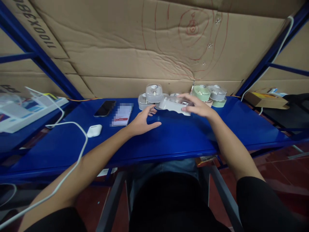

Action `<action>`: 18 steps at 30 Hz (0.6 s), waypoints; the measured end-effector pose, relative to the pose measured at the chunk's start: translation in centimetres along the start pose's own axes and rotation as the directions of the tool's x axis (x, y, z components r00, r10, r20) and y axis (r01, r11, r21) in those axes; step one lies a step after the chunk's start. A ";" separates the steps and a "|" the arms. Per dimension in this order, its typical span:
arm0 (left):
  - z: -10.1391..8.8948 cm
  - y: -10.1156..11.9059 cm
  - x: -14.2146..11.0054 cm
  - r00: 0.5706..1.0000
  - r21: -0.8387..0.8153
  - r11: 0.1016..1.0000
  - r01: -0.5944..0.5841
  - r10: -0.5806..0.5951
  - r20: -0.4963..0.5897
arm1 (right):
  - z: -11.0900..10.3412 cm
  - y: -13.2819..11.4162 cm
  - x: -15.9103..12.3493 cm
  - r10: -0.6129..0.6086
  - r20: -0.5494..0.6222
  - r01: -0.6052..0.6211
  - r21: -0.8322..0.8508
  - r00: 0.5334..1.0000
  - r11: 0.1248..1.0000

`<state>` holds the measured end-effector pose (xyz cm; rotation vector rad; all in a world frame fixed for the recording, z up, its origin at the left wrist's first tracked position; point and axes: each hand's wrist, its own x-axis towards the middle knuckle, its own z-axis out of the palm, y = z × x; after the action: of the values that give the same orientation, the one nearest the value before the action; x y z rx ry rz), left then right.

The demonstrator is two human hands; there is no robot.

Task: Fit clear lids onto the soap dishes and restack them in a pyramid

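Looking down from the head camera, I have the right hand (196,108) closed over one end of a pale, wavy-edged case (175,107), tilted just above the blue table (169,138) near its back edge. The left hand (143,123) is open, thumb spread well away from the fingers, nothing in its palm; its fingertips come close to the clear-lidded grey container (154,93) (I can't tell whether they touch). That container sits stacked on others, and a green container (201,92) is in the group beyond the right hand. Left of them lie a lit phone (124,114), a dark phone (105,108) and a white earbud case (94,130). Behind stands a cardboard wall (108,64) with red rings drawn on it.
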<state>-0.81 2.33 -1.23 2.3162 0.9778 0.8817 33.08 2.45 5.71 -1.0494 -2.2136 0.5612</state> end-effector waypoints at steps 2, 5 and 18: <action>0.0 -0.2 0.0 1.000 -0.039 0.999 -0.003 0.004 0.023 | 0.9 -0.2 -0.3 -0.033 0.148 0.027 0.045 0.988 0.999; 0.0 -0.4 -0.1 0.998 -0.049 0.999 -0.017 0.020 0.059 | 2.8 -0.8 -0.2 -0.071 0.282 0.056 0.062 0.957 0.997; 0.5 0.1 -0.3 0.990 0.053 0.995 -0.089 0.082 0.119 | 6.4 -0.9 -0.3 -0.193 0.245 0.205 -0.022 0.950 0.979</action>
<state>-0.54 1.90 -1.64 2.4448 0.8720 0.7507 28.36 0.95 1.56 -0.8015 -2.5219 0.5737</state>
